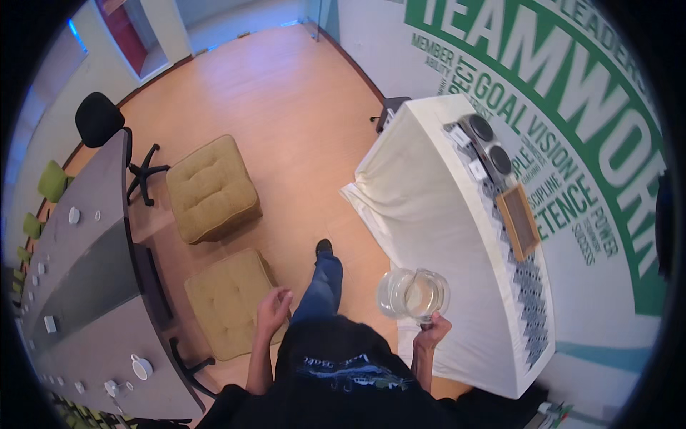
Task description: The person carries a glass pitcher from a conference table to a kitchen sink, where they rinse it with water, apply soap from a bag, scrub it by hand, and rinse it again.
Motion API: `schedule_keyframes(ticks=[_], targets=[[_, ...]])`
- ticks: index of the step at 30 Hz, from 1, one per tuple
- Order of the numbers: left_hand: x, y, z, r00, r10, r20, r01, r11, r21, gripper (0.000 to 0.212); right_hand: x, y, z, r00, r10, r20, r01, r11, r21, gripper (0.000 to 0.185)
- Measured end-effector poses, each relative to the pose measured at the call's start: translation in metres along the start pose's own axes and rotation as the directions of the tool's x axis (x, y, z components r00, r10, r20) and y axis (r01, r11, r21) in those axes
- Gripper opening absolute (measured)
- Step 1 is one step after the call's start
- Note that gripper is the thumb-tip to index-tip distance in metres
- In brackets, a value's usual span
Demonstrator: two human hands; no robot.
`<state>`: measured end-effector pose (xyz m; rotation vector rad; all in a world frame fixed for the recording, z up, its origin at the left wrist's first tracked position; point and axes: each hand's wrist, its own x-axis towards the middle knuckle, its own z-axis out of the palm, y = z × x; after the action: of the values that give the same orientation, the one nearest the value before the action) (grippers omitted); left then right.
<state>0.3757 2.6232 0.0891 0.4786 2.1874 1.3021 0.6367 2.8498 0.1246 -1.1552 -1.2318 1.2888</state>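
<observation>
My right hand (433,331) is closed around the handle of a clear glass pitcher (394,294), held in front of the white cloth at the right. The pitcher's round opening faces up towards me, and its body looks see-through. On the other side of my body, my left hand (274,310) is held above a tan tufted ottoman (225,300) with its fingers loosely curled and nothing in them.
A cloth-covered table (445,225) at the right bears a double hot plate (489,142) and a wooden tray (519,222). Left stand another ottoman (211,187), a black swivel chair (99,119) and a long grey table (102,343) with white cups (141,368).
</observation>
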Motion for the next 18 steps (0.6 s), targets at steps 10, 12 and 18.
schedule_keyframes(ticks=[10,12,18], targets=[[0.353,0.127,-0.04,0.902,0.38,-0.206,-0.346,0.92,0.183,0.022,0.259,-0.01,0.259,0.987,0.038,0.154,-0.029,0.998,-0.059,0.03],[0.423,0.151,-0.048,0.92,0.317,-0.229,-0.295,0.947,0.125,0.022,0.317,-0.003,0.314,0.983,0.062,0.17,-0.051,0.996,-0.07,0.03],[0.598,0.145,-0.059,0.953,0.103,-0.284,-0.088,0.994,0.067,0.022,0.456,0.021,0.514,0.954,0.01,0.298,-0.003,1.0,-0.024,0.032]])
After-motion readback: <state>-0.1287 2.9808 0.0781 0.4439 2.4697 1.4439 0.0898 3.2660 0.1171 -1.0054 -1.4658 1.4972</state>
